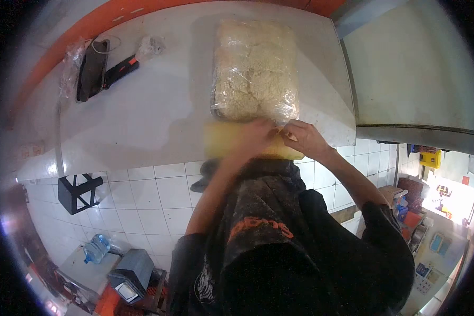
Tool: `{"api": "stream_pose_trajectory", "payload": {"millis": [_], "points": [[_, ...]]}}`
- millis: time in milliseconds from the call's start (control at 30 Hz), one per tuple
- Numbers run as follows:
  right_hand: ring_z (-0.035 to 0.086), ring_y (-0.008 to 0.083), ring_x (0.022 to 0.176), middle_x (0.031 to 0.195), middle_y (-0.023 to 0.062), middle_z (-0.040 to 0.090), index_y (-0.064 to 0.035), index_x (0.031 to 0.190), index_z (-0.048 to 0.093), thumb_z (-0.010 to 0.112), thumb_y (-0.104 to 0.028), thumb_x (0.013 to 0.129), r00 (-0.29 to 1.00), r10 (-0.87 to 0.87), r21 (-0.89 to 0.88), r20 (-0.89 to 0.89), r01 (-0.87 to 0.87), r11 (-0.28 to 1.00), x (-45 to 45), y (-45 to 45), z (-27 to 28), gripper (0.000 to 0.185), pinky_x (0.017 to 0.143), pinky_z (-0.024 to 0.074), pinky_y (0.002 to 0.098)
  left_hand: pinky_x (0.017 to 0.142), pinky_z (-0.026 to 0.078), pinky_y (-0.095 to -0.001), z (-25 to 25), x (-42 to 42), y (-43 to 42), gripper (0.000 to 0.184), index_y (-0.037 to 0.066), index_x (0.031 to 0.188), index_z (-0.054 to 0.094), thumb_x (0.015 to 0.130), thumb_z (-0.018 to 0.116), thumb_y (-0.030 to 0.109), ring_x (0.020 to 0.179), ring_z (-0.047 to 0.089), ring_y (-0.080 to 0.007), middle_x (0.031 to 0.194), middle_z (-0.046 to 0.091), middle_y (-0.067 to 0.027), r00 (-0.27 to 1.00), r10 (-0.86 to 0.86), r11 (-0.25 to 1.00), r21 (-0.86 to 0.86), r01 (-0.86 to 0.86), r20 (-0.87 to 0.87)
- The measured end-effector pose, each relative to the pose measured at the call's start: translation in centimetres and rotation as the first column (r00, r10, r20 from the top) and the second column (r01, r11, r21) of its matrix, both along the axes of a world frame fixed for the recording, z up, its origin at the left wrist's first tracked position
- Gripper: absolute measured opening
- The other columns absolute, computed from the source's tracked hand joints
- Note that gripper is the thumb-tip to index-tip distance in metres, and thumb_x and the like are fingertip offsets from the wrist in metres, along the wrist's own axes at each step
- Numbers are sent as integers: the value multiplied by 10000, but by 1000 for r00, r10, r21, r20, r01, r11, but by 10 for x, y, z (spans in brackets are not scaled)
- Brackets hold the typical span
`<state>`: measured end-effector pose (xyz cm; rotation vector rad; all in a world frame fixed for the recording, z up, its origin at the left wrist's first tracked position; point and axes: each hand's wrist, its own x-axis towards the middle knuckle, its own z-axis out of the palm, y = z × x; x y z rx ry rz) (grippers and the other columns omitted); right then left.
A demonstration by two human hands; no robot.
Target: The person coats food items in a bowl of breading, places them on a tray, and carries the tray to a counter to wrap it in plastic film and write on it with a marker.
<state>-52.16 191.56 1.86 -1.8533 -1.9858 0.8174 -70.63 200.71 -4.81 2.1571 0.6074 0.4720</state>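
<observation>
A large clear plastic bag (pixel 255 68) packed with pale, crinkled clumps that look like dried noodles lies on the white table. Along its near end, at the table's front edge, is a yellow slab or sheet (pixel 221 139); its kind is unclear. My left hand (pixel 258 134) is over the yellow thing, close to the bag's near end, and motion smears its fingers. Beside it, my right hand (pixel 305 139) has its fingers pinched together by the bag's near right corner. What lies in that pinch is too small to make out.
At the table's far left are a dark tray-like case (pixel 92 71), a black-and-orange handled tool (pixel 122 71) and crumpled clear plastic (pixel 150 47). A black stool (pixel 79 192) stands on the tiled floor. A blue water bottle (pixel 96 248) and a grey scale-like device (pixel 130 276) are lower left.
</observation>
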Motion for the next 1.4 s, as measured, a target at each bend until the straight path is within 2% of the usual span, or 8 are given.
{"api": "stream_pose_trajectory", "payload": {"millis": [433,667,767,833,967,1033,1100,1400], "points": [[630,270,859,946,94,623,-52,957,667,683,-200,852,988,142,98,-66,-135,986,-5,-7,11,183,737,543,378,811,498,-469,11,-4,4,233,52,1079,616,859,600,128,943,621,-388,997,645,-171,1000,-24,999,22,24,9],[620,267,859,901,93,581,-34,855,604,674,-122,788,965,189,208,183,-226,952,-16,-10,8,132,746,550,377,805,512,-450,18,-3,3,230,51,1084,617,857,605,86,917,630,-395,1003,653,-183,998,57,998,2,-57,26],[608,259,821,866,92,545,-23,834,568,670,-86,749,955,132,221,266,-194,956,-25,-6,6,147,710,547,374,810,523,-425,22,-4,9,240,39,1107,611,873,622,91,907,647,-381,997,665,-174,986,53,997,-68,-42,161],[603,270,815,854,97,527,-23,835,550,664,-81,738,969,70,218,236,-123,968,-24,-3,0,160,700,543,390,826,529,-396,26,-5,9,258,33,1124,614,884,648,119,904,666,-345,989,677,-152,916,301,858,-495,-139,266],[627,271,826,886,117,570,-11,887,544,657,-36,743,999,12,119,48,-18,993,-5,6,3,185,701,538,385,866,520,-383,34,-19,13,291,26,1120,627,889,672,195,951,666,-312,994,679,-136,923,292,881,-446,-157,251],[638,264,833,903,125,590,-7,899,540,659,-25,748,995,-91,59,-27,93,994,-2,9,3,193,712,536,380,876,512,-397,38,-24,10,274,27,1061,648,875,678,226,967,649,-329,976,672,-133,968,75,989,107,-103,241],[626,339,868,944,159,611,-14,928,583,720,-196,779,968,-234,81,-86,241,967,0,9,-6,271,749,516,430,867,508,-413,32,-17,7,262,31,1044,648,869,673,225,958,638,-343,959,665,-135,972,56,987,137,-88,228],[644,252,843,912,134,660,17,1072,570,611,-106,916,982,-161,231,-95,179,956,-9,-9,-11,204,785,500,335,769,486,-457,20,-7,9,155,39,962,615,870,636,162,872,608,-377,907,636,-158,997,34,994,-110,-26,73]]}}
